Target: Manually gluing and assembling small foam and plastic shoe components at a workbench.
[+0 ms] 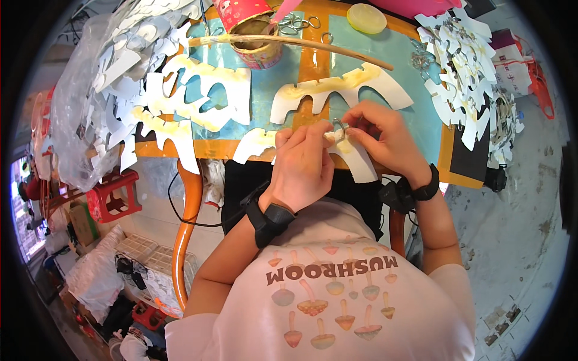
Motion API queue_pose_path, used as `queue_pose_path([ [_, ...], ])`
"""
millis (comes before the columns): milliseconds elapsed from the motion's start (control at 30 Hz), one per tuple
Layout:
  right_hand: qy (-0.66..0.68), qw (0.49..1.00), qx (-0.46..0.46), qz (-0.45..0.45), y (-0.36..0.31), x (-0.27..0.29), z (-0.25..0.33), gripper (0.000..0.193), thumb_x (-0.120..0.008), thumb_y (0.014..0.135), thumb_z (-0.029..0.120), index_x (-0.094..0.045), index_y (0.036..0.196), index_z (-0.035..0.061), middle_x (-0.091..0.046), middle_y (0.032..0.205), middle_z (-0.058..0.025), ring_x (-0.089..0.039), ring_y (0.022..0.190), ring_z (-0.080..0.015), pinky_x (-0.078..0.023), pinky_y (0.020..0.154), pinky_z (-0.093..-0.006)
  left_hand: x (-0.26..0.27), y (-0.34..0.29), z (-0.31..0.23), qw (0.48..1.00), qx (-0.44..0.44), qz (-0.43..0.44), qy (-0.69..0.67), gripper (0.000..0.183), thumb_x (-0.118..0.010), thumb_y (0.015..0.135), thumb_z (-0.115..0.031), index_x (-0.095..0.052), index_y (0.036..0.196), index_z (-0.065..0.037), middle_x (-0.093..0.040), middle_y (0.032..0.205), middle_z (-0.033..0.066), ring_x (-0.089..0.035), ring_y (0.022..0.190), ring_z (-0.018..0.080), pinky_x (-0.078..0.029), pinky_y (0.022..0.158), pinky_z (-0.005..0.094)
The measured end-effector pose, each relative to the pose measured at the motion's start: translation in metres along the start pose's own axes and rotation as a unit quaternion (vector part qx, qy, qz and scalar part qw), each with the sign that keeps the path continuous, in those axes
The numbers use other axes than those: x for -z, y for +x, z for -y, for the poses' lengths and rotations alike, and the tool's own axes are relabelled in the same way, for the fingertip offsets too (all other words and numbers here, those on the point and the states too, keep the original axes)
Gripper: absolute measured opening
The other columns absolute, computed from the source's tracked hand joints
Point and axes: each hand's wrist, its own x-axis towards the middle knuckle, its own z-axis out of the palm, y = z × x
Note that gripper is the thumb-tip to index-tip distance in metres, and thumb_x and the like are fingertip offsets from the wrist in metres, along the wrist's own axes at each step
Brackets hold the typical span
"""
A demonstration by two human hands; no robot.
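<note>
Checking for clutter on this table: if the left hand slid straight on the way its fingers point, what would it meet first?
The left hand points up-right at the small metal ring it pinches with the right hand. Past that, probably the white paper cutout, though depth is unclear.

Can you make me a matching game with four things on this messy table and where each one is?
Things:
1. metal ring
2. long wooden stick
3. yellow round lid
4. red plastic stool

Places:
A. on the floor, left of the table
B. lying across the top of the glue tin
C. at the far edge of the table
D. between the fingers of both hands, on a white paper cutout

Pairs: 1-D, 2-B, 3-C, 4-A
</note>
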Motion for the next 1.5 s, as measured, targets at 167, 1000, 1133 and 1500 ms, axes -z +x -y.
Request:
queue_pose_path([
  [167, -0.068, 0.997, 0.030, 0.005, 0.001, 0.000, 0.004, 0.022, -0.072, 0.084, 0.000, -0.068, 0.105, -0.0013, -0.062, 0.097, -0.0111, -0.064, 0.075, -0.0251, -0.051, 0.067, -0.0347, -0.005, -0.001, -0.002, 1.000, 0.009, -0.025, 0.000, 0.049, -0.067, 0.073, 0.007, -0.056, 0.120, -0.003, -0.071, 0.098, 0.0047, -0.066, 0.093, 0.0244, -0.037, 0.086, 0.0378],
  [1000, -0.108, 0.989, 0.102, 0.018, 0.005, -0.002, 0.008, 0.017, -0.069, 0.084, -0.001, -0.064, 0.100, 0.0012, -0.059, 0.098, -0.0118, -0.062, 0.076, -0.0333, -0.051, 0.068, -0.0409, -0.016, -0.014, 0.001, 0.997, -0.025, -0.057, 0.051, 0.042, -0.070, 0.079, 0.005, -0.059, 0.118, -0.004, -0.070, 0.101, 0.0029, -0.067, 0.096, 0.0206, -0.034, 0.084, 0.0385],
  [1133, -0.129, 0.978, 0.155, 0.055, 0.010, 0.000, 0.003, 0.014, -0.068, 0.083, 0.000, -0.062, 0.096, 0.0012, -0.057, 0.095, -0.0121, -0.062, 0.078, -0.0358, -0.050, 0.068, -0.0423, -0.016, -0.015, -0.001, 0.996, -0.023, -0.060, 0.062, 0.046, -0.070, 0.079, 0.005, -0.057, 0.122, -0.003, -0.071, 0.101, 0.0024, -0.067, 0.096, 0.0204, -0.033, 0.084, 0.0388],
  [1500, -0.152, 0.967, 0.204, 0.034, 0.003, -0.001, -0.003, 0.013, -0.070, 0.082, 0.001, -0.062, 0.092, 0.0004, -0.061, 0.097, -0.0118, -0.063, 0.085, -0.0342, -0.052, 0.072, -0.0415, -0.021, -0.008, -0.007, 0.991, 0.010, -0.094, 0.093, 0.037, -0.081, 0.077, -0.005, -0.067, 0.111, -0.009, -0.070, 0.086, -0.0030, -0.065, 0.090, 0.0186, -0.033, 0.085, 0.0381],
])
